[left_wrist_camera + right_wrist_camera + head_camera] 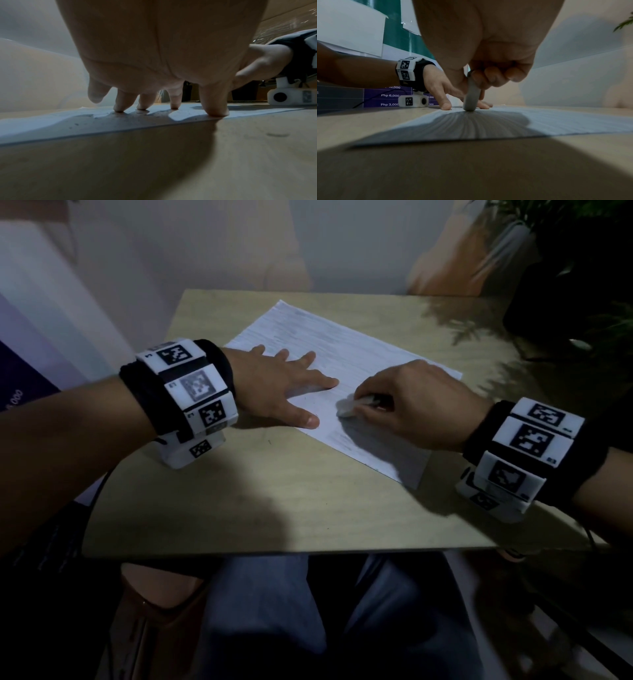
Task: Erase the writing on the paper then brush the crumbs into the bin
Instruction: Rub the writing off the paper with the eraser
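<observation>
The paper [342, 371] lies askew near the table's [239, 508] far edge. The left hand [274, 381] spreads flat on it, fingertips [216, 109] pressing so the sheet cannot slide. The right hand [411, 402] pinches the eraser [471, 97] upright, its tip on the page for rubbing.

Head looks down; wrist views low, share paper [342, 354].

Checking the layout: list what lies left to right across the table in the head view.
Left wrist band → left hand, pressed flat on the paper → eraser → right hand gripping it → right wrist band.
</observation>
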The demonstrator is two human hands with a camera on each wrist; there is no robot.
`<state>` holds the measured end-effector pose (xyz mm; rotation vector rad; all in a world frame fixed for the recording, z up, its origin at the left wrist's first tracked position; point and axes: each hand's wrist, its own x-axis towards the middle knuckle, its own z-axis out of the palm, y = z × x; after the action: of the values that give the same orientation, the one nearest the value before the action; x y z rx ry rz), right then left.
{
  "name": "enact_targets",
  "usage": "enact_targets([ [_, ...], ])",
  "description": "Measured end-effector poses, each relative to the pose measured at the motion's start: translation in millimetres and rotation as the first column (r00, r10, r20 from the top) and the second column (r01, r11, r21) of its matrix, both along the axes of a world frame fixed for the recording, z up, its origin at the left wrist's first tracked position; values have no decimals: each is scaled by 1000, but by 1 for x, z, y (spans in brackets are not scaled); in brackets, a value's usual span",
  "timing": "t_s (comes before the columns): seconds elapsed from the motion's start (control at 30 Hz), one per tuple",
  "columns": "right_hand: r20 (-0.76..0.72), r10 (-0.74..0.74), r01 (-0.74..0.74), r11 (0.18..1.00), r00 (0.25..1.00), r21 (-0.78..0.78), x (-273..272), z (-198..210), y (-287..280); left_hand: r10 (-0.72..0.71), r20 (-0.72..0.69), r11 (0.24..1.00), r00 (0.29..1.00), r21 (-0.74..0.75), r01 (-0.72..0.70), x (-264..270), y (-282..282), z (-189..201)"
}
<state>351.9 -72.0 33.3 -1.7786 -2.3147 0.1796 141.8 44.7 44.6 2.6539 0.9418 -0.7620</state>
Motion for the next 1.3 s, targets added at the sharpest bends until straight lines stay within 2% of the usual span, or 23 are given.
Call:
enact_targets([
  [0.07, -65, 85, -89, 994, 994, -66, -3, 3, -6, -6, -13, 1000, 1000, 3, 6, 1, 0, 0],
  [0.13, -160, 103, -128, 979, 982, -156, -6, 6, -8, -8, -17, 1000, 1000, 9, 8, 0, 1, 0],
  [0.2, -154, 47, -69, 988, 987, -140, -5, 6, -3, -7, -16, 1000, 1000, 10, 8, 0, 1, -1],
  [0.27, -67, -7, 4, 999, 998, -50, -2, 4, 2, -10, -14, 1000, 1000, 8, 10, 1, 1, -1],
  [0.33, -10, 15, -15, 1000, 1000, -11, -3, 2, 1, -12, -17, 1000, 1000, 8, 12, 1, 0, 0],
  [0.43, -136, 113, -130, 984, 984, -123, -8, 4, -6, -12, -15, 1000, 1000, 13, 12, 0, 1, -1],
  [0.5, -180, 88, -118, 979, 980, -165, -8, 5, -5, -7, -8, 1000, 1000, 15, 7, 0, 1, -1],
  [0.63, 0, 12, -12, 1000, 1000, -10, -3, 1, 0, 3, 0, 1000, 1000, 4, -3, 1, 0, 0],
  [0.7, -27, 83, -84, 996, 996, -32, -6, 1, -3, -1, -1, 1000, 1000, 5, 1, 0, 0, 0],
  [0.8, -178, 119, -147, 977, 977, -156, -8, 4, -6, 3, 6, 1000, 1000, 2, -3, 0, 0, 0],
  [0.93, -50, -7, 6, 1000, 999, -28, -3, 3, 0, 2, 8, 1000, 1000, 6, -2, 0, 0, 0],
  [1.0, -16, 32, -32, 999, 999, -1, -4, 3, -2, -1, 5, 1000, 1000, 9, 1, 0, 0, 0],
  [1.07, -95, 113, -122, 988, 989, -94, -8, 5, -8, 3, -2, 1000, 1000, 7, -3, 0, 0, 1],
  [1.13, -178, 104, -135, 975, 979, -173, -8, 7, -9, 8, -1, 1000, 1000, 5, -8, 0, 0, 0],
  [1.3, 10, -44, 44, 999, 999, 10, 0, 4, 2, 6, 4, 1000, 1000, 7, -6, -1, 2, -2],
])
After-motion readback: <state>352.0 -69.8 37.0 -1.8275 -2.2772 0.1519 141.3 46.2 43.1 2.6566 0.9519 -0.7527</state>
